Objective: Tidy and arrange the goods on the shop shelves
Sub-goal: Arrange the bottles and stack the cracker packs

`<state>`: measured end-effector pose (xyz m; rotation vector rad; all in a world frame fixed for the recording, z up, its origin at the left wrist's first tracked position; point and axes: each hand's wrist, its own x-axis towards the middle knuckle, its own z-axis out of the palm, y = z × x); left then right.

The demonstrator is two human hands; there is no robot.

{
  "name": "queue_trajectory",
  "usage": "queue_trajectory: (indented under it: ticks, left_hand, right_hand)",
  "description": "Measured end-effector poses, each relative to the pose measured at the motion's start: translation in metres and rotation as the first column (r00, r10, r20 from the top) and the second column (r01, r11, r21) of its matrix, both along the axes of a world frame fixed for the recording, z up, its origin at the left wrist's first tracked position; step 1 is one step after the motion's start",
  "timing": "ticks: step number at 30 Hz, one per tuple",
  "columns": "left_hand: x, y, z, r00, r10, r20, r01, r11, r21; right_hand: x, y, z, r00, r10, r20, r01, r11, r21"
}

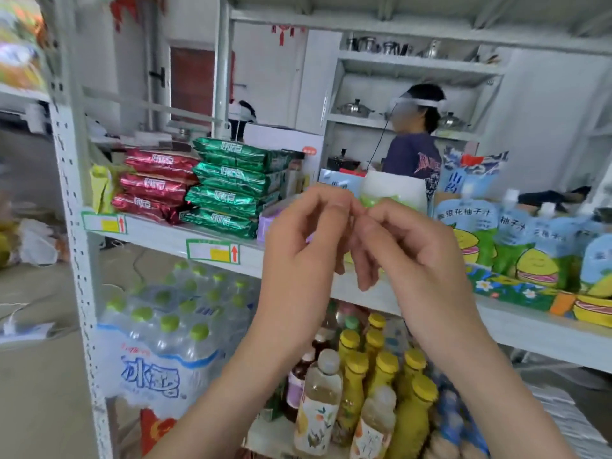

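left hand, right hand: fingers curled, tips touching, cannot tell if pinching anything; raised before shelf.

On your shelf the stacked packets lay left and the pouches right (upright in a tray); below, the water pack sat left of the bottles.
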<state>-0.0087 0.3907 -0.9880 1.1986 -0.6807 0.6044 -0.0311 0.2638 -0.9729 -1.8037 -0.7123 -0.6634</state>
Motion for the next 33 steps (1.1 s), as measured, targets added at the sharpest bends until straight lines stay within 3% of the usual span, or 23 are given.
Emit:
queue_trajectory:
  ticks: [5,10,14,18,20,25,33]
  left_hand:
    - [0.029,0.017,0.017,0.995,-0.048,-0.083,0.029,0.975,-0.222]
    - [0.056,0.025,0.020,0.984,-0.121,-0.131,0.071,0.940,-0.335]
    - [0.068,0.030,0.018,0.982,-0.118,-0.145,0.054,0.922,-0.384]
    - [0.078,0.037,0.015,0.983,-0.131,-0.128,0.066,0.906,-0.418]
    - [0.083,0.041,0.015,0.986,-0.121,-0.117,0.060,0.900,-0.432]
    - [0.093,0.046,0.014,0.984,-0.125,-0.125,0.059,0.900,-0.433]
    - [0.095,0.049,0.011,0.973,-0.158,-0.170,0.067,0.893,-0.445]
  right_hand:
    - [0.060,0.022,0.036,0.982,-0.161,0.103,0.171,0.981,-0.094]
    - [0.182,0.037,0.075,0.911,-0.386,0.145,0.407,0.897,-0.173]
    - [0.289,0.045,0.091,0.875,-0.480,0.063,0.461,0.788,-0.408]
    - [0.359,0.047,0.086,0.797,-0.594,0.108,0.511,0.569,-0.644]
    - [0.377,0.050,0.082,0.784,-0.613,0.102,0.488,0.505,-0.712]
    - [0.396,0.054,0.074,0.794,-0.597,0.113,0.474,0.492,-0.730]
    - [0.382,0.056,0.078,0.800,-0.599,-0.013,0.427,0.586,-0.688]
